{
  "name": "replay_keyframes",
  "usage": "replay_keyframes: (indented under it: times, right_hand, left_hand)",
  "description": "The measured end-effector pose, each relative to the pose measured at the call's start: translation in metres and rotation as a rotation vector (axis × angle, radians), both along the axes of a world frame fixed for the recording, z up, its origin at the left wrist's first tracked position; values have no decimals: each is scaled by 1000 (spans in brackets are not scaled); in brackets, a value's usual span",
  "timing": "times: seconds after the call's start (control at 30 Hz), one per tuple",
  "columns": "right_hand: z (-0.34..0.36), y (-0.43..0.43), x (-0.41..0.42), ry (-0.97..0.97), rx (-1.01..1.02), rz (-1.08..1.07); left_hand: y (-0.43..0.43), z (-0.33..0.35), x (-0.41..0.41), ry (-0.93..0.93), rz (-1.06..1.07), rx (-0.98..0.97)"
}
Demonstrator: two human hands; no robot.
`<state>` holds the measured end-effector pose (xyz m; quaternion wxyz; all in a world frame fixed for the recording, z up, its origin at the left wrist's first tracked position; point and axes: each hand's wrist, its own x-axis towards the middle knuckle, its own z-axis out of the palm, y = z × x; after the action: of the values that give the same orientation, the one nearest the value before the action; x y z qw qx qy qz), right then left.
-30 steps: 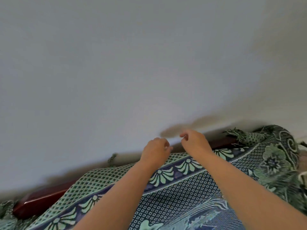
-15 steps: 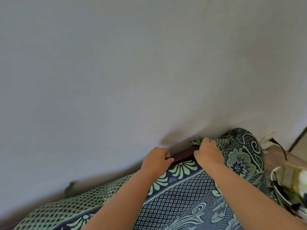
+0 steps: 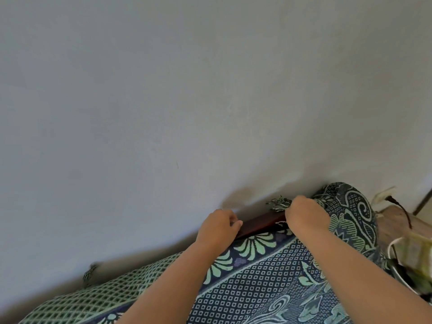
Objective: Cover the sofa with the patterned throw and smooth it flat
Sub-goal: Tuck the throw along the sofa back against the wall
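Note:
The patterned throw (image 3: pixel 254 284), dark blue and pale green with fan and scroll motifs, lies over the sofa back along the bottom of the view. A short strip of dark red wooden sofa frame (image 3: pixel 261 224) shows bare between my hands. My left hand (image 3: pixel 218 226) is closed on the throw's top edge at the left end of that strip. My right hand (image 3: pixel 304 213) grips the bunched, fringed edge of the throw at the right, where the cloth humps over the sofa's corner (image 3: pixel 348 206).
A plain grey wall (image 3: pixel 187 101) stands right behind the sofa back. At the far right is a wooden surface (image 3: pixel 395 220) with dried stems and a bowl-like container (image 3: pixel 406 260). A fringe tassel (image 3: pixel 88 274) hangs at the left.
My view has swung to the right. My right hand moved right along the top edge to the bunched fringe at the corner and took hold of it; my left hand stayed on the edge.

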<state>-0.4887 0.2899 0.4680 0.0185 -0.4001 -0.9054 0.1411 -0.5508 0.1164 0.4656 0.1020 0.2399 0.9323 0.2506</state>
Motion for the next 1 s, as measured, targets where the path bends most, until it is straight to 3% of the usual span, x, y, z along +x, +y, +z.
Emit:
replay_keyframes:
  times: [0.1,0.33,0.77,0.9,1.0]
  right_hand:
    - [7,1,-5,49,-42,61]
    - [27,3,-27,370,-214,50]
    - [68,24,-45,707,-295,42]
    - [70,23,-45,578,-313,80]
    - [67,18,-40,396,-353,175]
  left_hand:
    - [2,1,1,-20,-8,11]
    - [9,10,0,-124,-84,15]
    - [23,17,5,-150,-192,-18]
    - [27,15,6,-235,-159,-4]
    - [29,15,5,-138,-128,-38]
